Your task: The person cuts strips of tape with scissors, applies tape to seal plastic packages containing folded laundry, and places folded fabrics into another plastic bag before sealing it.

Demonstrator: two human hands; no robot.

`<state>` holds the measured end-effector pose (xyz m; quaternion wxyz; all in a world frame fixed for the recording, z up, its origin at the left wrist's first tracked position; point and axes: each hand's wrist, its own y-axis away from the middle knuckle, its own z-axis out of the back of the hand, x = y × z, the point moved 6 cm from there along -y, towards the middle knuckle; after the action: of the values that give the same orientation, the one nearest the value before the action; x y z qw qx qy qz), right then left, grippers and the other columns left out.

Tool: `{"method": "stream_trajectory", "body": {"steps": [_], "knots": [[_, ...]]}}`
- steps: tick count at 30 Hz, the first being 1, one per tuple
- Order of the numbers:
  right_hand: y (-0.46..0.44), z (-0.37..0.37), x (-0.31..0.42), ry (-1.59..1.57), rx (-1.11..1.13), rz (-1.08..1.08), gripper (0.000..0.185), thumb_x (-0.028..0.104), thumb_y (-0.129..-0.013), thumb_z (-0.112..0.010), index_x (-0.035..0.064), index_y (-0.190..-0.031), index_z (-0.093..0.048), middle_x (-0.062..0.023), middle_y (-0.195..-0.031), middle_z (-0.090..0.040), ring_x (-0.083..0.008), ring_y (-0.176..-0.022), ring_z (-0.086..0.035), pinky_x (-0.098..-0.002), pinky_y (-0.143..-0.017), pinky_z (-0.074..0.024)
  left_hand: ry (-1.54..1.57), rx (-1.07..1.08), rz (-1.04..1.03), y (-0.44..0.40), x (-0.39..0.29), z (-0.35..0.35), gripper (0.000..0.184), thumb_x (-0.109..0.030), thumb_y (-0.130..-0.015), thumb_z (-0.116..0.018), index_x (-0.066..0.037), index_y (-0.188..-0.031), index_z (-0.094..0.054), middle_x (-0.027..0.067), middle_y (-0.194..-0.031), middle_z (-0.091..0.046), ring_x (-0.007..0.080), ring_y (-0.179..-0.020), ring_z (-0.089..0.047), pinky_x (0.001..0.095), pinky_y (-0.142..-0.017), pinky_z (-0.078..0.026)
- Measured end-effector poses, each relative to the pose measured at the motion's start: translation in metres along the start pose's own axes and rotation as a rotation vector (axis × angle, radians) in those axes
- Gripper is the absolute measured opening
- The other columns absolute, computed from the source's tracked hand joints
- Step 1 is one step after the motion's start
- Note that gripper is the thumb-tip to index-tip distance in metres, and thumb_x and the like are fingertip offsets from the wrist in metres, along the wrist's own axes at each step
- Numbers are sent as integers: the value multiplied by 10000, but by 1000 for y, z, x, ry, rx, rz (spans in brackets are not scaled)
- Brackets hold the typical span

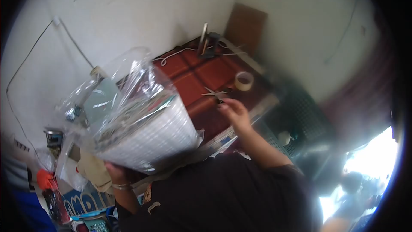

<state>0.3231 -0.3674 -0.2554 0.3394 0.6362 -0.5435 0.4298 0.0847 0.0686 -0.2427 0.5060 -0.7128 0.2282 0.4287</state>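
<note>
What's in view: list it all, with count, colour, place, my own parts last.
Table cover: 1, red-brown, centre
Bundle: 1, white-sided, at cover's left
Plastic wrap: 1, clear, over bundle
Tape roll: 1, yellowish, on cover
Scissors: 1, silvery, left of tape
Upright slab: 1, pale-edged, cover's far end
Cable: 1 or more, white, near slab
Walls: 2, white, behind
Board: 1, brown, in wall corner
Crates: count unclear, dark green, right
Wall cord: 1, dark, left
Lettered sign: 1, blue, lower left
Blurred item: 1, orange-red, lower left
Bright opening: 1, white, far right
Other clutter: uncountable, mixed, left
Shirt: 1, black, bottom centre
Left hand: 1, at bundle's lower edge
Right hand: 1, scissors in fingers
</note>
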Motion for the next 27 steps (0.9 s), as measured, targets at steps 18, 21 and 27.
{"method": "stream_trajectory", "body": {"steps": [18,21,27], "knots": [[-16,306,-89,-160,-1123,-27,276,281,-747,-778,94,-803,-582,6,-721,-541,-125,-634,-506,-274,-589,-400,-233,-70,-32,-39,-91,-53,851,-641,-905,-406,24,-1417,-268,170,-1376,-435,306,-1251,-446,445,-1042,-397],[-10,304,-84,34,-1169,-73,359,316,-725,-798,41,-845,-603,-38,-783,-601,-167,-702,-562,-308,-673,-459,-309,-48,-54,-39,-97,-52,878,-661,-889,-421,32,-1409,-276,177,-1378,-431,306,-1253,-444,440,-1044,-390],[6,291,-63,391,-1192,-292,678,444,-705,-790,-53,-1119,-585,-143,-1093,-630,-213,-911,-603,-323,-811,-475,-364,-84,-74,-31,-98,-53,886,-674,-883,-419,40,-1394,-296,183,-1359,-437,297,-1243,-447,433,-1037,-387]]}}
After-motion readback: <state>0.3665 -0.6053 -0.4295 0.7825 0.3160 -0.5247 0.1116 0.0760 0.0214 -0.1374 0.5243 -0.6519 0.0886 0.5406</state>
